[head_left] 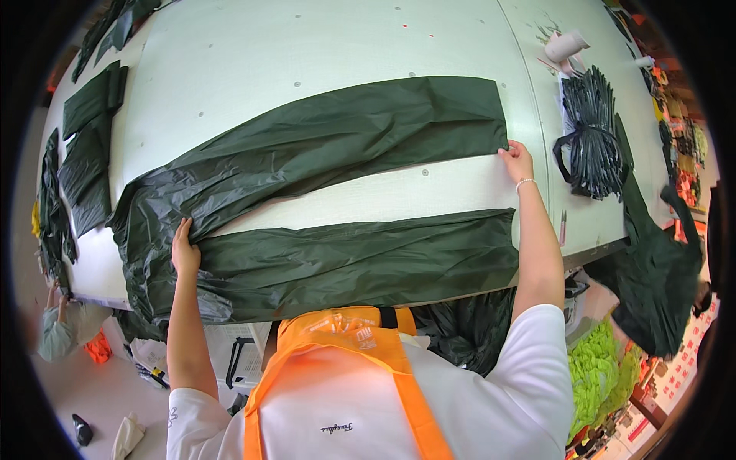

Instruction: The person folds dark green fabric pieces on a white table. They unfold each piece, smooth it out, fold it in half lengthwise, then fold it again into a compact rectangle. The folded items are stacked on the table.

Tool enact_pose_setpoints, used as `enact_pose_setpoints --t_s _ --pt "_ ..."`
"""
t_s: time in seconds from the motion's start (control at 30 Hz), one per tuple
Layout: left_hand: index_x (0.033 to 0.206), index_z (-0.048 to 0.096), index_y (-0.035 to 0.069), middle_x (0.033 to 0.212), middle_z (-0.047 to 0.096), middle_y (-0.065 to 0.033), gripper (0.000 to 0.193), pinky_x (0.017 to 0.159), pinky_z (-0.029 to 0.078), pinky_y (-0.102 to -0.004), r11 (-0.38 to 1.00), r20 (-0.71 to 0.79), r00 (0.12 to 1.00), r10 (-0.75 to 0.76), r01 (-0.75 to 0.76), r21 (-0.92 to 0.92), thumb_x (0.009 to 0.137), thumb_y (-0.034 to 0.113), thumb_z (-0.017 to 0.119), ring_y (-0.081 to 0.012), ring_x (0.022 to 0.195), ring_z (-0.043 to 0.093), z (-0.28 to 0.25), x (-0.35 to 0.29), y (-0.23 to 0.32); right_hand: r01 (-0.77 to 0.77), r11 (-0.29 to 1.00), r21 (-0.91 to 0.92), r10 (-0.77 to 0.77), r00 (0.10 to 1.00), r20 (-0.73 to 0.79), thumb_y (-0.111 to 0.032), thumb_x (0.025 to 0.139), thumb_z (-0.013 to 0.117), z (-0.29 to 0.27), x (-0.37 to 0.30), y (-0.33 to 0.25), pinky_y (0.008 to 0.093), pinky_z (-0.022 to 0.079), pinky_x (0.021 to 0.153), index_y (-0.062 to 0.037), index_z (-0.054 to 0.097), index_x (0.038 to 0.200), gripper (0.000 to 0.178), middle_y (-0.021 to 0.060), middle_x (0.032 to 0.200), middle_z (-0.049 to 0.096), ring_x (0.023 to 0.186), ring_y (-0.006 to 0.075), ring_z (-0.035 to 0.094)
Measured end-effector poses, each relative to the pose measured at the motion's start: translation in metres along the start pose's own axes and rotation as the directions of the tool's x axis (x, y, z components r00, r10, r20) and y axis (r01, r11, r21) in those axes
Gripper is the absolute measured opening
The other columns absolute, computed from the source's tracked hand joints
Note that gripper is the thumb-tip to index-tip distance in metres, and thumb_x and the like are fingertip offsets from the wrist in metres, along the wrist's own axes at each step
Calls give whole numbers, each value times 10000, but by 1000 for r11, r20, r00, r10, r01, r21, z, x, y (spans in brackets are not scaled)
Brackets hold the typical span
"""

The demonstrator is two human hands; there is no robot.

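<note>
A pair of dark green trousers [368, 142] in thin, shiny fabric lies sideways across the pale table [230, 69], legs pointing right. The far leg curves slightly, and a strip of table shows between it and the near leg. My left hand [186, 249] rests on the fabric near where the legs join, fingers stretched out. At the far leg's hem, my right hand [517, 161] pinches the near corner between thumb and fingers. The waist end at left is crumpled and hangs partly over the table's front edge.
Folded dark garments [88, 153] lie along the left side. At right are a tied bundle of black strips [592, 142], a white thread cone [566, 46], a small pen-like tool [563, 228] and hanging dark cloth [652, 268]. Lime-green fabric [598, 372] sits below. Another person [61, 330] is at left.
</note>
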State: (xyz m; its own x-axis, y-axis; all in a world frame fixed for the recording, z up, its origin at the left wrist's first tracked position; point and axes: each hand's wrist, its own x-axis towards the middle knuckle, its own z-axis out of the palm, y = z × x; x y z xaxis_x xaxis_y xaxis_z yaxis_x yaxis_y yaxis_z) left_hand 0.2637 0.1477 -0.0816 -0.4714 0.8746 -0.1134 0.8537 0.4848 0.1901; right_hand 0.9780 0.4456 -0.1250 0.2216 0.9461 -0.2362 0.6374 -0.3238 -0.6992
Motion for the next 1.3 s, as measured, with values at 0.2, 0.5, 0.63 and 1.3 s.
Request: enact_pose_setpoints --t_s 0.2,0.5,0.63,1.3 --pt "1273 512 135 1384 443 -57 711 1004 382 -341 998 28 998 51 -50 -47 627 -156 454 -286 1231 445 -1 8 -8 503 849 160 -436 840 -324 -199 829 682 -17 7 -73 260 440 673 -4 584 929 240 30 784 577 728 119 521" --pt "1236 538 121 1343 485 -71 663 963 416 -353 996 14 997 71 -70 -60 634 -142 447 -298 1186 480 0 -5 -24 478 803 -354 -578 486 -655 -409 901 559 -92 -82 -253 362 478 645 -4 592 831 412 144 753 642 646 282 598" --pt "1208 563 129 1321 505 -76 633 932 436 -366 999 115 993 18 -14 -30 636 -119 449 -311 1143 511 -4 12 -5 91 553 -828 -52 996 75 -483 825 585 -102 -14 -147 461 430 887 31 625 1044 560 267 1082 600 1022 411 566" --pt "1097 620 50 1065 637 -162 461 898 456 -353 961 -84 992 90 -109 -254 657 -44 519 -315 1020 592 -44 5 -23 579 -4 -815 -974 183 135 -117 827 611 -155 -13 -222 368 489 632 20 647 756 159 179 754 657 705 274 623"
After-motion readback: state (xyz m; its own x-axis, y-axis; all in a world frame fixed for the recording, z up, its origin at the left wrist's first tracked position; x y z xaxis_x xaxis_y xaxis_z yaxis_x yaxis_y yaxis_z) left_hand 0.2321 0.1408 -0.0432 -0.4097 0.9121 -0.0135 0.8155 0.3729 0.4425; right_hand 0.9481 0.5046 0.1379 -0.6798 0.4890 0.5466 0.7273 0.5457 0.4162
